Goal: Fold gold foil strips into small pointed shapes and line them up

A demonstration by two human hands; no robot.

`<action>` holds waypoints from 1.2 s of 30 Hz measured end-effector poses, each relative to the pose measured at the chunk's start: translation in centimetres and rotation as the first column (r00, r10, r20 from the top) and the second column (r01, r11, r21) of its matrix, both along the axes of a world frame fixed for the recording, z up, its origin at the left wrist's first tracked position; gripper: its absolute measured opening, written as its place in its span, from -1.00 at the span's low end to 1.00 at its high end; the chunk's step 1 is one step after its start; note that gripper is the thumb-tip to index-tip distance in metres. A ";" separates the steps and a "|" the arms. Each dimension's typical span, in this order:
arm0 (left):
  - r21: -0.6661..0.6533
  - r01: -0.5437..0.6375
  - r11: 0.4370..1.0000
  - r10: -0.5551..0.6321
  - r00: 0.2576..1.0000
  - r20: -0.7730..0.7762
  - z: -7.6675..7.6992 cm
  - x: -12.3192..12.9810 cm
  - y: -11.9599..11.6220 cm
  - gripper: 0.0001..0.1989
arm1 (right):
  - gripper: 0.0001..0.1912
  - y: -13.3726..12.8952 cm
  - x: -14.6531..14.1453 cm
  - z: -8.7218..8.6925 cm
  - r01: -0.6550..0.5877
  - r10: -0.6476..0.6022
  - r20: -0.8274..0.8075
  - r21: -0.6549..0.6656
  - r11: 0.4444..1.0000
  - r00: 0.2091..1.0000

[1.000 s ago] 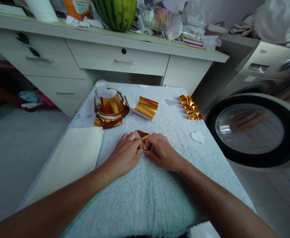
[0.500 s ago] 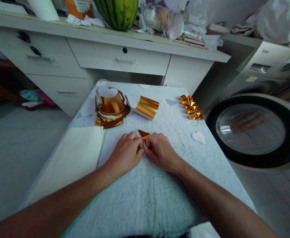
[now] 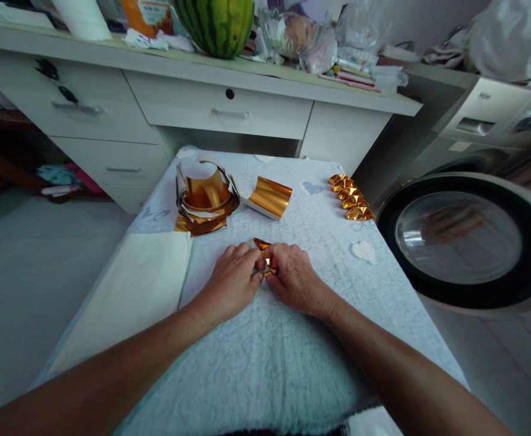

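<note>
Between my hands, low over the cloth-covered table, is a small piece of gold foil paper, partly covered by fingers. My left hand pinches its left side, and my right hand pinches its right side. Beyond them lies a curled gold sheet with a white underside. To its left, a loose pile of curled gold foil strips rests near the table's far left corner. Several folded gold foil pieces stand in a row by the right edge.
A pale flat sheet covers the left side of the table. Behind is a white drawer counter with a watermelon and plastic bags. At right, a washing machine's round door stands beside the table.
The foil between my fingers has been folded or turned; less of its white side shows and a shiny gold part is visible between my hands. Both hands stay in nearly the same place.
</note>
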State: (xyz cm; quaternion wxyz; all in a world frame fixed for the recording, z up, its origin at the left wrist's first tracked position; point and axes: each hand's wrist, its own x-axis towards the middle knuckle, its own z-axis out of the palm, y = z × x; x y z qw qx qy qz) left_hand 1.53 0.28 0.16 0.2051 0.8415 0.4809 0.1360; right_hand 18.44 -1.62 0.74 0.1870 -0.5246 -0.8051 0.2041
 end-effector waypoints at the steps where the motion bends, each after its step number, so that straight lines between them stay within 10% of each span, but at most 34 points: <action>1: -0.007 -0.002 1.000 0.002 1.000 0.005 0.1 0.0 0.0 -0.94 | -0.78 0.0 0.1 0.0 -0.003 0.003 -0.006 0.000 1.000 1.000; 36: 0.042 -0.030 0.999 0.029 1.000 0.011 -0.2 0.3 -0.4 -0.91 | -0.72 -0.5 0.7 0.0 -0.039 0.038 -0.038 -0.026 0.999 0.999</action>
